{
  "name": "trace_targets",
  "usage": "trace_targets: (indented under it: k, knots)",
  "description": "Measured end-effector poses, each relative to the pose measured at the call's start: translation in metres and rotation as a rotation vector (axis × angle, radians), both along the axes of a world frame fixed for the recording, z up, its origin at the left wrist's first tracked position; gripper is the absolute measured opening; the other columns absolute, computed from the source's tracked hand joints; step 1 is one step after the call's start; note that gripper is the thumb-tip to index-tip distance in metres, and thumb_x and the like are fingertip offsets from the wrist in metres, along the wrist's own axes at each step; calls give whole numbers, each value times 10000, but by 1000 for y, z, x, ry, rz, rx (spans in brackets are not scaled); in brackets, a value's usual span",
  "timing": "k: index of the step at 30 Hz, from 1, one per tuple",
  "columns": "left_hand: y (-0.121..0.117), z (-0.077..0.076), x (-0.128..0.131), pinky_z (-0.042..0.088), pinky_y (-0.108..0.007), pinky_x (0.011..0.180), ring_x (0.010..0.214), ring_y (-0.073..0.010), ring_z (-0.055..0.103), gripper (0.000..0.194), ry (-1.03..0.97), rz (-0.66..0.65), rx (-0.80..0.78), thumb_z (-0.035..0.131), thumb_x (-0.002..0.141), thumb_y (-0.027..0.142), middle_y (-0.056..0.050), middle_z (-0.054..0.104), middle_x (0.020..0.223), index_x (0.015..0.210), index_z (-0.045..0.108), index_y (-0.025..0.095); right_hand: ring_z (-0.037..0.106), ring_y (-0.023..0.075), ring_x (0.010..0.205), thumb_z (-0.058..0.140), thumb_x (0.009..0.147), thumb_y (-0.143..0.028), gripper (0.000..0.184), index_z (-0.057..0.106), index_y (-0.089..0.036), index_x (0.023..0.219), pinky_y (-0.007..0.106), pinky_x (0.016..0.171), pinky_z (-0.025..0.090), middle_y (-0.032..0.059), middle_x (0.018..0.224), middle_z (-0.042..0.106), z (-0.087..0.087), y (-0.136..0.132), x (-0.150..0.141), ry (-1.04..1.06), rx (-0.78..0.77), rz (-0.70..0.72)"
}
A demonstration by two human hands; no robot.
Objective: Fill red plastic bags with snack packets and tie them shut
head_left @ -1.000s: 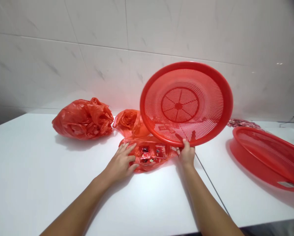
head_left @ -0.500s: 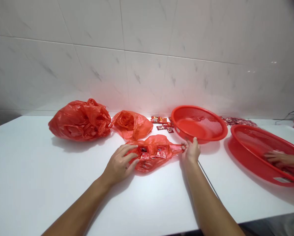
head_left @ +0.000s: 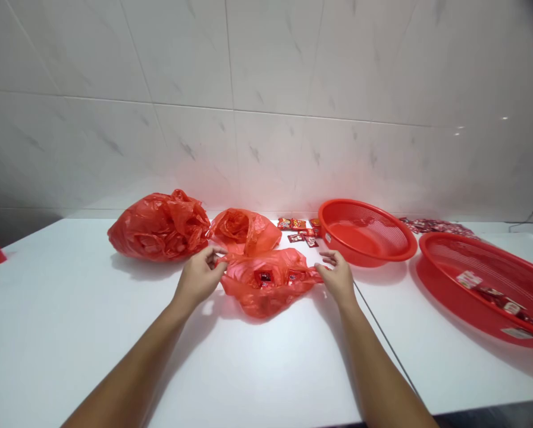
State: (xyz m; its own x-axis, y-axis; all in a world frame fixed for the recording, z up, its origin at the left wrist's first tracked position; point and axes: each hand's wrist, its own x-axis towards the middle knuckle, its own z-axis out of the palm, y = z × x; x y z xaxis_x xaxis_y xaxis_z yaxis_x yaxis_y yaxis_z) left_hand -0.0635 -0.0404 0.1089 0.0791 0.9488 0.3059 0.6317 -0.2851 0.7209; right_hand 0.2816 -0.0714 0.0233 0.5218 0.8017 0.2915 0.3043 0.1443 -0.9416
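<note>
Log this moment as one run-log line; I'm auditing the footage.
left hand: grip on red plastic bag handle | right hand: grip on other handle | inside bag: small red sachets | beside: round red plastic mesh basket

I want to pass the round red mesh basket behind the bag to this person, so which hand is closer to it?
The right hand is nearer, just in front of and left of the red plastic mesh basket. The left hand is farther left, beyond the red plastic bag.

No wording can be read anywhere. The printed sachets by the wall, the sachets inside the red plastic bag and the sachets in the red basket show only blurred print, and the pale label on that basket's edge is illegible.
</note>
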Motion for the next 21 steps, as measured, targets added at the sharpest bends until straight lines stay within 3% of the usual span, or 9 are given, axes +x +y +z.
trace_targets:
  k: [3, 6, 9, 12, 15, 17, 19, 21]
  knots:
    - [2, 46, 9, 490, -292, 622, 629, -190, 655, 400, -143, -114, -91, 678, 776, 301, 46, 632, 637, 1163, 654, 202, 700, 268, 1089, 830, 681, -313, 408, 704, -218, 1057, 397, 923, 547, 87, 1194, 733, -6, 5, 4, 80, -1, 15]
    - [-5, 92, 26, 499, -280, 590, 667, -201, 687, 439, -192, -191, -106, 715, 753, 291, 36, 664, 640, 1182, 655, 218, 710, 276, 1109, 887, 670, -370, 447, 706, -202, 1043, 406, 937, 558, 100, 1159, 750, -7, 8, 3, 174, 29, 31]
    - [-18, 121, 41, 503, -279, 561, 705, -217, 716, 360, -148, -255, -108, 724, 774, 304, -4, 727, 696, 1124, 692, 228, 729, 246, 1084, 918, 669, -418, 471, 713, -192, 1028, 373, 930, 572, 100, 1111, 766, -4, 10, 2, 405, 92, 148]
    - [-28, 127, 51, 525, -294, 550, 654, -209, 712, 266, -152, -278, -48, 717, 799, 310, -21, 734, 698, 1047, 721, 214, 728, 234, 1113, 959, 621, -377, 509, 716, -199, 1031, 354, 930, 587, 99, 1175, 756, -1, 11, 4, 532, 148, 283]
    - [-31, 121, 55, 563, -301, 578, 661, -201, 723, 217, -223, -194, 88, 722, 831, 321, -28, 748, 748, 1017, 730, 209, 732, 234, 1073, 978, 566, -307, 549, 740, -202, 1049, 321, 831, 610, 93, 1184, 754, -3, 10, 10, 423, 49, 325]
    - [-29, 117, 55, 583, -307, 596, 668, -196, 726, 201, -258, -146, 152, 725, 850, 324, -27, 756, 785, 1016, 731, 211, 731, 205, 840, 965, 574, -312, 483, 764, -179, 992, 268, 631, 575, 80, 1001, 778, -7, 9, 13, 341, -100, 330]
    - [-26, 115, 52, 602, -318, 618, 681, -195, 726, 193, -270, -135, 172, 740, 851, 325, -24, 761, 811, 1010, 736, 215, 611, 145, 559, 940, 603, -346, 342, 755, -144, 809, 222, 455, 439, 46, 714, 721, -10, 8, 14, 315, -224, 348]
    - [-22, 114, 49, 618, -334, 659, 743, -207, 738, 181, -266, -115, 180, 762, 845, 331, -31, 774, 867, 991, 747, 224, 495, 108, 447, 912, 624, -392, 330, 704, -137, 655, 219, 408, 361, 20, 559, 629, -8, 5, 14, 329, -270, 368]
